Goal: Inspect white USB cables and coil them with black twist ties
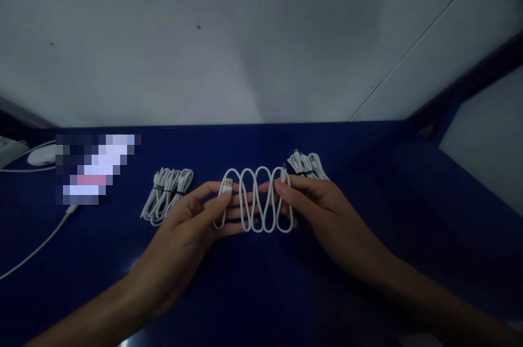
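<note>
A white USB cable (pixel 265 200) is spread in several zigzag loops between my two hands, above the blue table. My left hand (pixel 204 211) holds the loops at the left, its thumb pressing by the USB plug, with its other fingers stretched behind the loops. At the right end my right hand (pixel 312 200) pinches the cable beside its other, smaller plug. Tied bundles of white cable (pixel 167 189) lie just beyond my left wrist. More bundled white cables (pixel 306 164) rest behind my right hand, which partly hides them.
The blue table (pixel 253 292) meets a pale wall (pixel 229 53) at its back edge. At the left are a pixelated bright object (pixel 102 164), a white cord (pixel 44 251) leading to it and a white rounded item (pixel 41 155).
</note>
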The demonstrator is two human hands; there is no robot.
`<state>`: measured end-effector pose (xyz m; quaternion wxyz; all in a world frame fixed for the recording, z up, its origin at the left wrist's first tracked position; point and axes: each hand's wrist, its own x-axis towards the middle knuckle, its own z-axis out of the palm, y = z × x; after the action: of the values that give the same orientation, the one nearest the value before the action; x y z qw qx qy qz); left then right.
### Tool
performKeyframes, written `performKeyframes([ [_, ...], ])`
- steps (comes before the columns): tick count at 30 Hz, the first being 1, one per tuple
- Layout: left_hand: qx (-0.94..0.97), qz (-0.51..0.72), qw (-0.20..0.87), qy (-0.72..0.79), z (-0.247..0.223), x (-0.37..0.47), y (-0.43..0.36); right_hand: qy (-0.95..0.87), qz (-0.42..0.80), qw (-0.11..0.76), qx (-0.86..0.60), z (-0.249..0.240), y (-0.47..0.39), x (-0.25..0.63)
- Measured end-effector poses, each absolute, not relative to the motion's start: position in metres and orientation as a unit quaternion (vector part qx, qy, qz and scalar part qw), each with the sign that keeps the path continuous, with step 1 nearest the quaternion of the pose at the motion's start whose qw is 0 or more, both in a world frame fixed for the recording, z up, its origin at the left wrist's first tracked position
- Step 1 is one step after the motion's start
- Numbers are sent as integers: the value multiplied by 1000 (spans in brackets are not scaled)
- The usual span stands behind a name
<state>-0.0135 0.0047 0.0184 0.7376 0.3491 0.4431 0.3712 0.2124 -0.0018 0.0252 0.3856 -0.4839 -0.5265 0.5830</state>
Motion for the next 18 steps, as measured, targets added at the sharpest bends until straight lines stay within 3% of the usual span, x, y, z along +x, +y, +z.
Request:
performKeyframes([
  [18, 334, 382, 727, 463, 17, -22, 9, -497, 576, 416, -497, 24, 3, 216],
])
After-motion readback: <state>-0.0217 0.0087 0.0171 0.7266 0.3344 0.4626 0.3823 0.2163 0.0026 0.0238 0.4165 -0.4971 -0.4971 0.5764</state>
